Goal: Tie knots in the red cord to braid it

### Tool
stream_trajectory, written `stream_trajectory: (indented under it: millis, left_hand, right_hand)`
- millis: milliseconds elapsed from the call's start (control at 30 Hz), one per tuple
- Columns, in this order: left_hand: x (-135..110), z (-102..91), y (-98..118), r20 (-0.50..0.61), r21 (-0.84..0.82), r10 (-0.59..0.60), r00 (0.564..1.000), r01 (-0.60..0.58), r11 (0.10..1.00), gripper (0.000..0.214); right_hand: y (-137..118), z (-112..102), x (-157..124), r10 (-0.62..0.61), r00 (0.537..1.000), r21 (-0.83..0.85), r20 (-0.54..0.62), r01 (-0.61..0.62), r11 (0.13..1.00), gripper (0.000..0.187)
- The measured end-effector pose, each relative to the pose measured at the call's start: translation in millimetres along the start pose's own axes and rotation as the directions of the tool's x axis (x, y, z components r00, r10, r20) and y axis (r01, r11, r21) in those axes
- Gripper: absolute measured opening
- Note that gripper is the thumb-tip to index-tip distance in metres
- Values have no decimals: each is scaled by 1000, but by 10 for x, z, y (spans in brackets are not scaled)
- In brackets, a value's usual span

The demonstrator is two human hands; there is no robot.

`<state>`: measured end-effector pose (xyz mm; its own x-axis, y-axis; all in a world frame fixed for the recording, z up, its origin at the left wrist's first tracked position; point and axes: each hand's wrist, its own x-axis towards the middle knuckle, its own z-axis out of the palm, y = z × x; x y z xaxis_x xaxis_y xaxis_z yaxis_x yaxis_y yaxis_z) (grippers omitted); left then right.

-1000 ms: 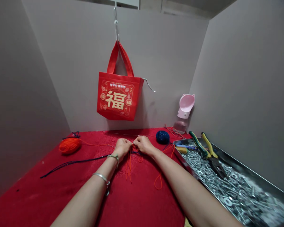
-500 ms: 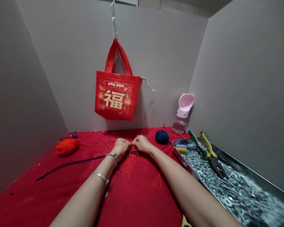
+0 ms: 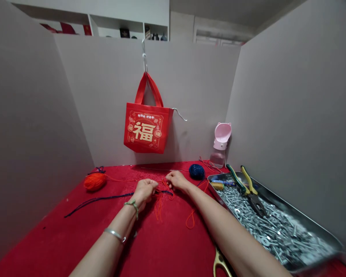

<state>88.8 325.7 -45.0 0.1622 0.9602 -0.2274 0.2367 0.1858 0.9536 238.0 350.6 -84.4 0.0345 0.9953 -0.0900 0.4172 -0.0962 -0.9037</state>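
Both my hands rest close together on the red cloth (image 3: 75, 238) at the middle of the table. My left hand (image 3: 144, 190) is closed and pinches thin orange cords (image 3: 159, 204) together with a dark blue cord (image 3: 103, 198) that runs off to the left. My right hand (image 3: 175, 179) is closed on the same cords just to the right. Loose orange ends trail toward me between my forearms. An orange yarn ball (image 3: 95, 181) lies to the left and a blue yarn ball (image 3: 196, 171) to the right of my hands.
A metal tray (image 3: 320, 227) of screws, washers and pliers (image 3: 245, 184) lies at the right. A red tote bag (image 3: 147, 129) hangs on the back panel, a pink bottle (image 3: 220, 144) stands in the corner. Gold scissor handles (image 3: 220, 263) lie near my right forearm. Grey panels enclose the table.
The view has tilted up and back, so shelves show above the panel. My hands have drawn slightly apart, still pinching the cords.
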Motion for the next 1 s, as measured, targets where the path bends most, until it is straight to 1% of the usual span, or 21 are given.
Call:
stream_trajectory:
  millis: [133,233,300,367,467,500,533,567,600,633,667,700,733,800,867,1000]
  left_hand:
    - [-405,-13,67,-25,-20,-4,1000,3,1000,15]
    - [-659,33,14,-59,-85,-52,997,47,995,24]
    - [-760,85,-68,-102,-118,-85,991,73,990,28]
    - [-812,138,-159,-137,-143,-100,985,81,986,26]
    - [-840,191,-259,-164,-180,-66,984,36,983,16]
    - [-844,199,-278,-171,-191,-48,984,15,981,13]
    - [-847,204,-292,-176,-200,-32,984,-4,980,11]
    - [-850,206,-301,-178,-207,-18,984,-19,978,10]
    - [-852,206,-307,-176,-212,-7,984,-31,977,10]
    - [-853,204,-312,-174,-216,2,985,-41,976,11]
    - [-853,203,-318,-172,-221,9,985,-48,974,12]
    - [-853,201,-323,-171,-225,15,985,-54,973,13]
    - [-852,198,-330,-171,-229,19,985,-59,972,14]
    - [-851,190,-345,-177,-239,25,984,-67,969,16]
    - [-851,178,-359,-180,-262,21,983,-69,963,17]
    - [-853,149,-378,-167,-313,-28,986,-26,950,23]
  right_hand:
    - [-178,-76,-254,48,997,-32,-54,-49,998,16]
    - [-310,-75,-554,43,994,-32,-98,-47,998,19]
    - [-355,-28,-788,45,993,-30,-107,-48,998,21]
    - [-359,41,-1022,52,993,-35,-108,-57,998,21]
    - [-311,139,-1333,70,991,-48,-112,-75,996,20]
    - [-288,163,-1425,45,991,-75,-127,-55,996,19]
    - [-265,180,-1515,-16,989,-130,-146,-3,992,18]
    - [-241,193,-1603,-106,982,-212,-154,72,975,19]
    - [-218,200,-1689,-207,969,-316,-137,155,936,20]
    - [-195,202,-1775,-304,948,-426,-94,238,873,21]
    - [-173,199,-1857,-374,927,-518,-33,304,799,21]
    - [-152,191,-1934,-409,912,-583,27,347,734,21]
    - [-132,178,-2000,-435,898,-625,64,376,684,22]
    - [-94,140,-2096,-469,878,-662,91,406,630,25]
    - [-56,100,-2143,-464,879,-665,106,410,625,26]
    - [31,68,-2194,-396,912,-650,111,368,665,31]
